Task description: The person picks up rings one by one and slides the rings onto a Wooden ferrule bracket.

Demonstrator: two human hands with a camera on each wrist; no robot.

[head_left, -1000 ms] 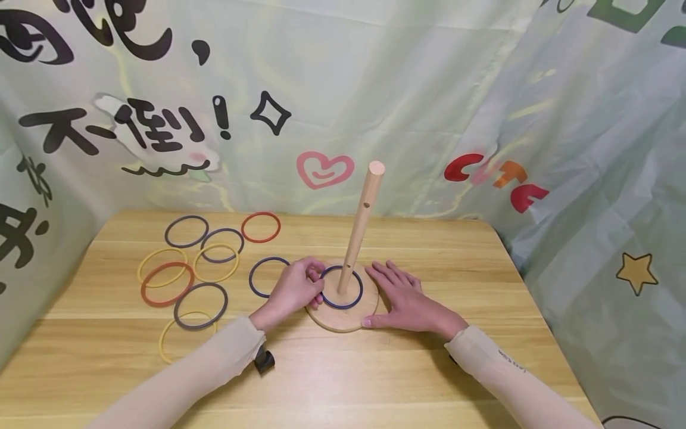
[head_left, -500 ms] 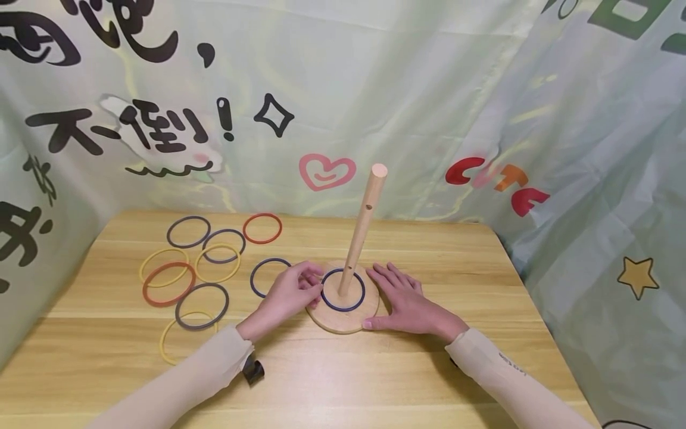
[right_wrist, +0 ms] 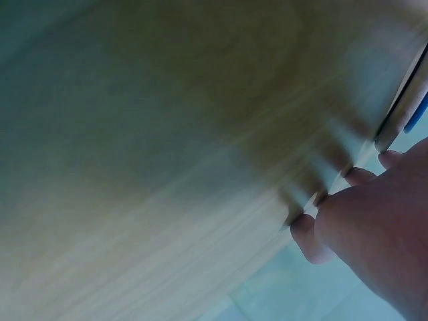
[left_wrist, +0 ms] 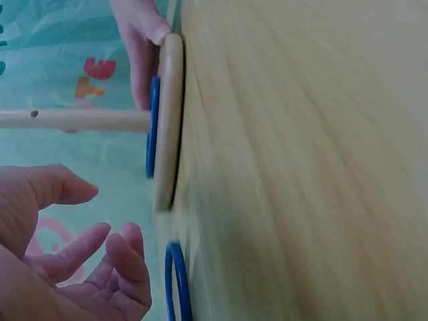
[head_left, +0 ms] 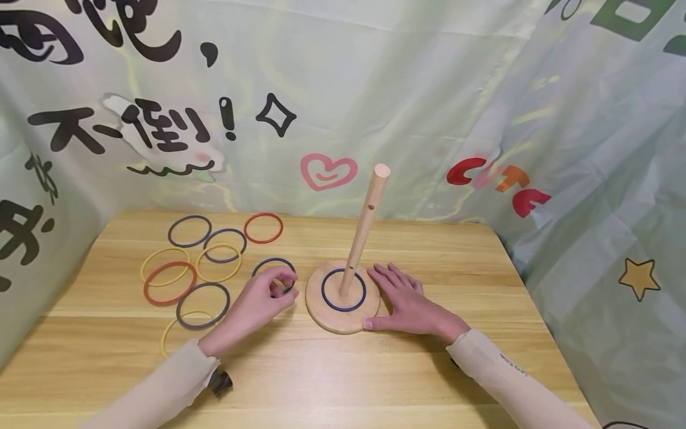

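Note:
A round wooden base (head_left: 319,314) carries an upright wooden post (head_left: 362,229). One dark blue ring (head_left: 345,310) lies flat on the base around the foot of the post. My right hand (head_left: 409,307) rests against the base's right edge, its fingers extended. Left of the base, my left hand (head_left: 256,302) hovers over a second dark blue ring (head_left: 273,259) and partly hides it. In the left wrist view nothing lies between the bent fingers (left_wrist: 130,267) and the thumb, and that blue ring (left_wrist: 169,281) sits on the table apart from them.
Several loose rings spread over the table's left side: a red ring (head_left: 264,242) at the back, an orange-red ring (head_left: 170,304), a grey-purple ring (head_left: 202,328) and yellow rings, some overlapping. A printed curtain (head_left: 407,119) stands behind the wooden table (head_left: 343,387).
My left hand has drawn away from the ring on the base and moved left to the second blue ring. My right hand has stayed on the base's edge.

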